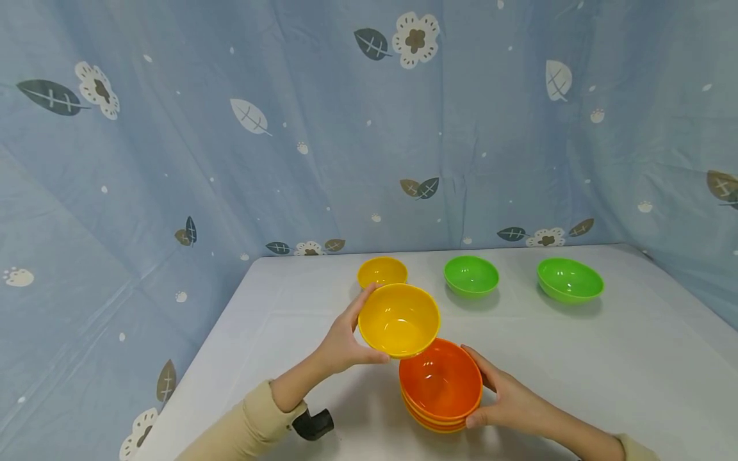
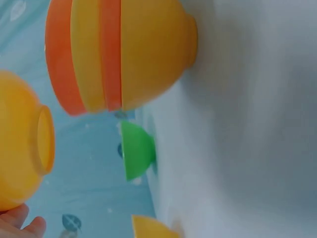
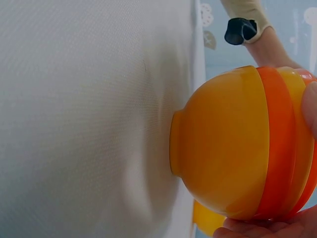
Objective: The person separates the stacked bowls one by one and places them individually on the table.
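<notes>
So your left hand (image 1: 339, 344) has a yellow bowl (image 1: 399, 320) up in the air over the bench (image 1: 623, 378), thumb on the near side and fingers round the left. Your right hand (image 1: 512, 401) is gripping a stack of bowls (image 1: 441, 384) by its right side, well in from the bench's far edge.

From the head view, the yellow bowl overlaps the stack and you only get the orange inside on top. Left wrist clears that up: there's a gap between them, and you can count four bands, orange, yellow, orange, yellow going down. It also catches the yellow bowl's foot, which the head view hides.

Yellow bowl's round, so no long axis; mouth up, leaning toward your head camera. The stack's axis runs foot to mouth, foot down toward the bench, mouth up.

Along the far edge: far yellow bowl (image 1: 382, 270), middle green bowl (image 1: 471, 276), and corner green bowl (image 1: 569, 280) toward the far right corner.
</notes>
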Available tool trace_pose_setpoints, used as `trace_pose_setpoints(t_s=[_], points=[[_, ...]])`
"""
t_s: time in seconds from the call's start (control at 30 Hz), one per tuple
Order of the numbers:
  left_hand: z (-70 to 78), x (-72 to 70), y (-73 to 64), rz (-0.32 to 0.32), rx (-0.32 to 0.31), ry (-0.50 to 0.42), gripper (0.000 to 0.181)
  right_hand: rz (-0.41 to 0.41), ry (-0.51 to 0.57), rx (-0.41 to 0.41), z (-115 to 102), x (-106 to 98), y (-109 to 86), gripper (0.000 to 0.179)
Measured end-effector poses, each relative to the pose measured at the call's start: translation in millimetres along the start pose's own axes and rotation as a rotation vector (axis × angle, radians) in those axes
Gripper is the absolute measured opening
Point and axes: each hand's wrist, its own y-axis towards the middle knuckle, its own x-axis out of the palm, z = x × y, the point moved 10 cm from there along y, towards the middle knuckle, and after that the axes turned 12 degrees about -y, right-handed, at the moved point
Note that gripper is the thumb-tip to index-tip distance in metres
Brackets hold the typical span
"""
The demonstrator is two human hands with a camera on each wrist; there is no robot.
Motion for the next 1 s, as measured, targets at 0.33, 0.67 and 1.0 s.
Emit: trace_pose_setpoints(t_s=[0.33,0.67,1.0], points=[[1.7,-36.0,-3.9,0.103,0.026,0.046,0.105,0.01,-0.009,-0.007,0.2,-0.2,-0.8,0.097],[2.8,-66.2,-10.1,0.185,0.023,0.083,0.1,0.042,-0.026,-0.06,-2.5,-2.2,-2.4,0.097],[-9.7,-94.6,-19.1,0.286,-0.061,0.127,0.099,0.029,-0.026,-0.035,0.0,-1.2,-2.8,0.098]])
